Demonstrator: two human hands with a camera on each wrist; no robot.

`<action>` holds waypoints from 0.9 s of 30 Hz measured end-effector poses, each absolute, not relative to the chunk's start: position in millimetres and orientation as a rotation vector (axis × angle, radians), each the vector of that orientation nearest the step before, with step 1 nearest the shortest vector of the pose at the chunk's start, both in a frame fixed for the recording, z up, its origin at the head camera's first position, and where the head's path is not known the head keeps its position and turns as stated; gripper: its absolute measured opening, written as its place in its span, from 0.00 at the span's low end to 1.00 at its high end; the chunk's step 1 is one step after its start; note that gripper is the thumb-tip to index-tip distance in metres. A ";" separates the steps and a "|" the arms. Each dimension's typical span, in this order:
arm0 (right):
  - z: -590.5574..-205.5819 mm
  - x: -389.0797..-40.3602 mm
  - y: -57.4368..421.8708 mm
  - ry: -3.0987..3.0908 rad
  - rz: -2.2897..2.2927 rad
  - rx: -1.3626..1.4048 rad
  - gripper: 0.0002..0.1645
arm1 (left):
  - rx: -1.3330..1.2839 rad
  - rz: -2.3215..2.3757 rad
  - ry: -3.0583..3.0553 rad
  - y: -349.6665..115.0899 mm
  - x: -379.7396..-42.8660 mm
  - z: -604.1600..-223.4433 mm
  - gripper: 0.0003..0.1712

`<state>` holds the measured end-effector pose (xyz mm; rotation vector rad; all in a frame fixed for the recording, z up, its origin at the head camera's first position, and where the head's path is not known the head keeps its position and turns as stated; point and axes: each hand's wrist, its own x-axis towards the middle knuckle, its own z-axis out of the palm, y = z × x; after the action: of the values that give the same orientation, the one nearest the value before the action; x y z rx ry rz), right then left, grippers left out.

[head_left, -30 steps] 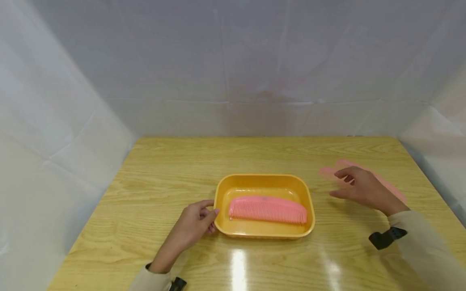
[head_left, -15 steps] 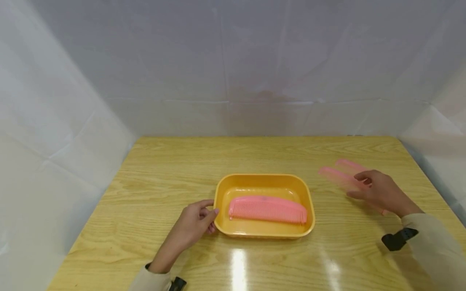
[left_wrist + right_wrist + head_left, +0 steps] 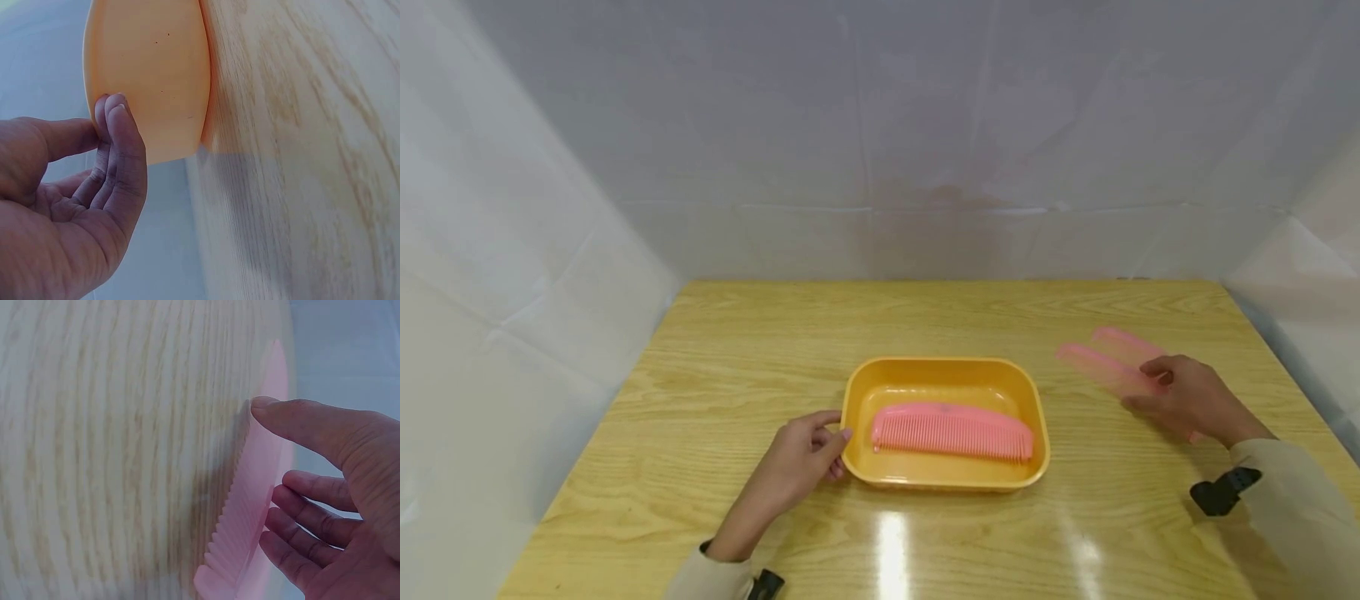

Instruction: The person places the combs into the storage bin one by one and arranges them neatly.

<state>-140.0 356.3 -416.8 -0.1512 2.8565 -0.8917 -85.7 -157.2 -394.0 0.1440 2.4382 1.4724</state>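
Observation:
A yellow plastic tray (image 3: 859, 396) sits mid-table with a pink comb (image 3: 951, 433) lying inside, teeth toward the near side. My left hand (image 3: 793, 467) pinches the tray's left rim, thumb at the top edge and fingers against the outer wall (image 3: 165, 75). To the right of the tray, two more pink combs lie slanted on the table. Across the nearer comb (image 3: 1097, 365), my right hand (image 3: 1195, 404) has its thumb at the toothed side and its fingertips at the back edge (image 3: 265, 506). The farther comb (image 3: 1131, 342) lies just behind, partly covered by this hand.
The wooden table (image 3: 737, 358) ends at a pale sheet (image 3: 865, 242) that hangs behind it and along both sides. Dark bands with small devices (image 3: 1225, 492) are worn at both wrists.
My right hand has moved right along the nearer comb and down onto it, its fingers closing in at the two edges. My left hand and the tray stay where they were.

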 end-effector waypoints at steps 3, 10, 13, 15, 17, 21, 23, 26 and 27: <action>-418.7 -140.6 357.3 2.856 -0.904 -0.153 0.41 | 0.141 1.473 2.439 -157.1 -85.9 -393.7 0.26; -421.7 -142.9 358.6 2.900 -0.787 -0.195 0.43 | 0.142 1.467 2.443 -157.3 -86.3 -393.5 0.25; -421.9 -143.8 359.2 2.875 -0.807 -0.189 0.43 | 0.144 1.467 2.445 -157.4 -86.2 -393.4 0.25; -422.1 -144.2 359.0 2.861 -0.836 -0.190 0.41 | 0.143 1.468 2.445 -157.5 -86.0 -393.4 0.26; -422.5 -144.0 359.2 2.852 -0.854 -0.184 0.40 | 0.146 1.471 2.444 -157.8 -85.8 -393.6 0.26; -423.4 -143.1 358.8 2.846 -0.884 -0.171 0.38 | 0.160 1.476 2.442 -158.6 -85.8 -394.6 0.26; -423.5 -142.6 358.6 2.850 -0.883 -0.175 0.38 | 0.169 1.477 2.440 -158.8 -86.2 -395.3 0.26; -423.8 -142.1 358.3 2.852 -0.885 -0.183 0.39 | 0.171 1.476 2.437 -158.9 -86.6 -395.8 0.26; -423.7 -141.8 357.9 2.849 -0.888 -0.180 0.38 | 0.170 1.475 2.437 -158.9 -86.7 -396.0 0.26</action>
<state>-141.8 357.9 -423.7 -0.1803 2.8487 -0.8877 -86.7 -158.9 -396.0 0.1698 2.4367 1.4752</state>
